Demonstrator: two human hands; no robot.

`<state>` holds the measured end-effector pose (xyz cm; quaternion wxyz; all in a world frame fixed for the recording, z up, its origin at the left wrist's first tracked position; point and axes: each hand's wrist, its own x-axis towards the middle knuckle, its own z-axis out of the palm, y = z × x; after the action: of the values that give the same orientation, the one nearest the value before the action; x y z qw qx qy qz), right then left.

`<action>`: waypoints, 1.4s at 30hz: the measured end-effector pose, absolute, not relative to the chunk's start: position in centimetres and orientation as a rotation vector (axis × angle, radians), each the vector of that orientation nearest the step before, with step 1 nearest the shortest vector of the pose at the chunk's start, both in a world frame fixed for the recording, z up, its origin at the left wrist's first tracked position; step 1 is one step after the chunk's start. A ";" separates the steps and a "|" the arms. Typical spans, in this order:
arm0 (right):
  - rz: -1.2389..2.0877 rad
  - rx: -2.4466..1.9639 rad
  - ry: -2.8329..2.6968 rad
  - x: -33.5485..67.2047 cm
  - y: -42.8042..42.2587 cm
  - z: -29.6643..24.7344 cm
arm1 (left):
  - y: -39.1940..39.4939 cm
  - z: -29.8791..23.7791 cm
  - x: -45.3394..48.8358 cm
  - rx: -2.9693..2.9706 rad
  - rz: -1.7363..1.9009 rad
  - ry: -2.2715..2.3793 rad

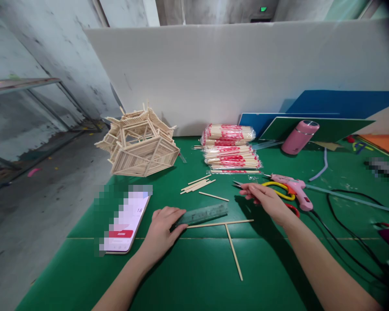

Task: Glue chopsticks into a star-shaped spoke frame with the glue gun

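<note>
My left hand [165,226] is closed around the left end of a dark green, scuffed bar [205,214], its thumb touching the end of a thin wooden stick [236,223]. A second wooden stick [234,252] meets that one near its middle, forming a T on the green tabletop. My right hand [262,196] is pinched around the blades of scissors, a dark metal tip poking out past the fingers. Behind the hand shows the yellow handle loop [278,188] of the scissors; a red loop [292,210] lies beside it, partly hidden by the wrist.
Short sticks [197,185] lie beyond the bar. A lattice stick model [145,149] stands at back left, near bagged stick bundles [231,149]. A phone [129,222] lies left. On the right are a pink glue gun [294,188], its black cord [340,246] and a pink bottle [300,137].
</note>
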<state>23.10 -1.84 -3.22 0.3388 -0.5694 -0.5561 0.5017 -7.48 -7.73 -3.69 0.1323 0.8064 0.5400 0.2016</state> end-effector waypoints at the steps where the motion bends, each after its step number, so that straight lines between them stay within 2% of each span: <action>1: 1.301 -1.490 -1.452 23.0 -2.0 -3.2 | -7.8 -3.7 -7.5 2.338 0.593 1.569; 8: 1.263 -1.436 -1.492 20.8 -3.4 -2.0 | -8.2 -3.8 -7.6 2.271 0.721 1.649; 14: 1.483 -1.117 -1.576 16.9 -5.8 -1.3 | -8.8 -2.9 -5.3 2.162 0.951 1.693; 18: 1.505 -1.040 -1.531 14.9 -6.5 -1.1 | -9.1 -2.3 -3.4 2.128 1.060 1.723; 35: 1.506 -1.060 -1.444 14.4 -6.5 -1.3 | -9.4 -2.3 -2.6 2.173 1.122 1.790; 42: 1.308 -1.355 -1.151 17.4 -5.6 -1.4 | -9.1 -2.4 -4.7 2.201 1.007 1.756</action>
<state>17.37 -5.60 -1.39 0.4504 -0.5482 -0.4656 0.5291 -4.75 -9.13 -2.37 0.0753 0.7340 0.5856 0.3356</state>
